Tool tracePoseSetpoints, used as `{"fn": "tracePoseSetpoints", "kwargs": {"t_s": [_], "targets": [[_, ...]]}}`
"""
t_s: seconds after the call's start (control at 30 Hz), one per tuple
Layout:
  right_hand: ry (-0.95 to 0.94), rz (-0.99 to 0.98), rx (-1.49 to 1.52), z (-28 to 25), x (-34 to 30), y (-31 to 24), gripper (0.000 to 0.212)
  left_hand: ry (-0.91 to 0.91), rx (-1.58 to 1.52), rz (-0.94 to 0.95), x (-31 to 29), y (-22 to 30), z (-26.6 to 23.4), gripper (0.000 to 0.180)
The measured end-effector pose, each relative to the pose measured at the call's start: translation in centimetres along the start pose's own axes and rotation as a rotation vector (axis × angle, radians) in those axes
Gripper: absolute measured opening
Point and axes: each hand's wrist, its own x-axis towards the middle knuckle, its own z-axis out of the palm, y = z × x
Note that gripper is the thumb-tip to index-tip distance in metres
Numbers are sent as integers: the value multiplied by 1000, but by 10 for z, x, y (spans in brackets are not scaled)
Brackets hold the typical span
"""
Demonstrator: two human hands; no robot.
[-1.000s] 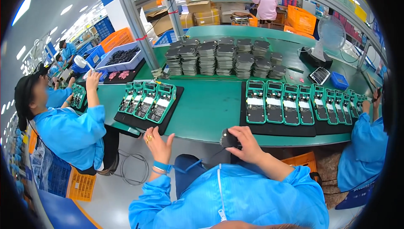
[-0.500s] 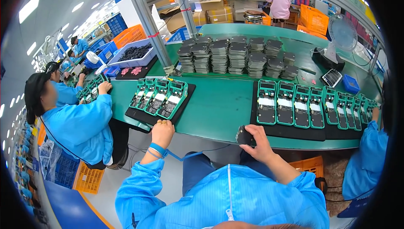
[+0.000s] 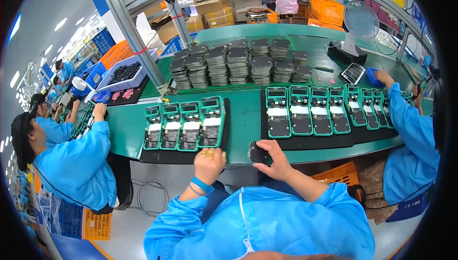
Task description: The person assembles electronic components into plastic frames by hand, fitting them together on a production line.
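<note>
My left hand (image 3: 210, 165) is closed at the near edge of the left black mat (image 3: 167, 156), just below the rightmost green-framed device housing (image 3: 210, 122). Its fingertips are hidden, but they appear to grip the mat. Several of these open housings, with white strips and dark circuit boards, lie side by side on that mat. In front of the table edge, my right hand (image 3: 276, 162) pinches a small black board (image 3: 259, 154) between thumb and fingers, tilted. A blue wrist strap (image 3: 202, 184) circles my left wrist.
Tall stacks of dark boards (image 3: 238, 64) line the table's back. More green housings (image 3: 301, 112) lie on the right mats. A fan (image 3: 361, 21), a blue box (image 3: 374, 77) and a metal post (image 3: 129, 31) stand beyond. Co-workers sit at left (image 3: 71, 159) and right (image 3: 410, 140).
My left hand has moved right; the left mat and its housings have shifted right and swung straighter. My right hand still holds the black board. The right co-worker now reaches to the blue box.
</note>
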Motion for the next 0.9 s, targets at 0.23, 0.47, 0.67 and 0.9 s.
{"fn": "tracePoseSetpoints", "kwargs": {"t_s": [0.23, 0.47, 0.67, 0.9], "targets": [[128, 147, 229, 6, -10, 11, 60, 87, -135, 0, 13, 56, 19, 16], [122, 126, 78, 2, -9, 0, 60, 58, -571, -221, 4, 64, -3, 20], [-173, -62, 35, 6, 6, -37, 66, -341, -1952, -1185, -5, 64, -38, 54], [-340, -92, -58, 7, 20, -49, 59, -296, -2540, -1219, -23, 48, -32, 37]]}}
